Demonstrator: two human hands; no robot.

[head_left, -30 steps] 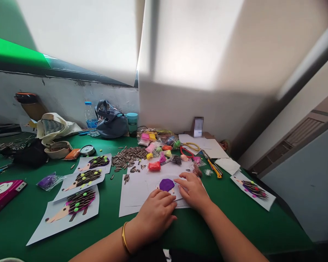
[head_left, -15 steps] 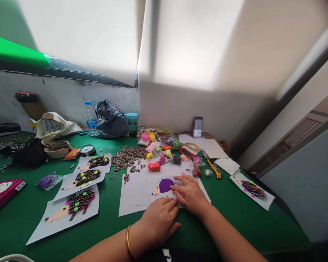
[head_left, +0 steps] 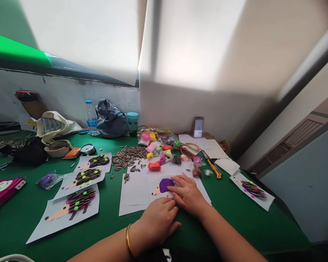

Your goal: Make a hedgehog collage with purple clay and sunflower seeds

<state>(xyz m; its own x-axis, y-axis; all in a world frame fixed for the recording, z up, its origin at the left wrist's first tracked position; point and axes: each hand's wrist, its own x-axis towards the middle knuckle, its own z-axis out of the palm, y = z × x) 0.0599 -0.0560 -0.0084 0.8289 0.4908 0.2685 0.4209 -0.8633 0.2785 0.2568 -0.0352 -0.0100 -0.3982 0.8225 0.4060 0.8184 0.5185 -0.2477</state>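
Observation:
In the head view, a paper hedgehog picture (head_left: 155, 194) lies in front of me, its body covered by a flat purple clay patch (head_left: 164, 185). My right hand (head_left: 190, 194) rests over the right side of the patch, fingertips touching its edge, fingers stretched and holding nothing. At the lower edge of the picture, my left hand (head_left: 158, 220) lies flat with fingers extended, wearing a gold bangle. Its fingertips meet the right hand's lower fingers. Larger white sheets (head_left: 133, 194) sit underneath. Part of the picture is hidden by both hands.
Sunflower seeds (head_left: 129, 155) are heaped behind the sheets, beside bagged coloured clay (head_left: 154, 166). Scissors (head_left: 186, 152) and a yellow cutter (head_left: 215, 169) lie to the right. Hedgehog pictures with seed spines (head_left: 83, 200) rest at left, another card (head_left: 251, 189) at right. A phone (head_left: 198, 127) stands behind.
My right hand has shifted slightly left, its fingertips further over the purple patch. The left hand stays nearly in place.

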